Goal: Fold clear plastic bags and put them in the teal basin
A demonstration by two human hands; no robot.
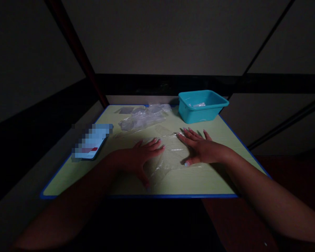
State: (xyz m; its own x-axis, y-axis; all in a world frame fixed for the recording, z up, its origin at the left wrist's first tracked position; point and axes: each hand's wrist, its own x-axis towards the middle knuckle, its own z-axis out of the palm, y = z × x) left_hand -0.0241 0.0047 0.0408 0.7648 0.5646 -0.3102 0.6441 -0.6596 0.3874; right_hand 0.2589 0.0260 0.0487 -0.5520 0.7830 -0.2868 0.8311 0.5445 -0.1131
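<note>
A clear plastic bag lies spread flat on the table, thin and see-through, with shiny creases. My left hand rests on its left side, palm down, fingers stretched out and thumb toward me. On the right side, my right hand lies with fingers spread, fingertips touching the film. Neither hand grips anything. Beyond them sits a crumpled heap of clear plastic bags; how many are in it I cannot tell.
The pale table has a blue edge. A turquoise basket with something whitish inside stands at the back right. At the left edge lies a lit phone, partly blurred out. A small greyish flat square is at the back left.
</note>
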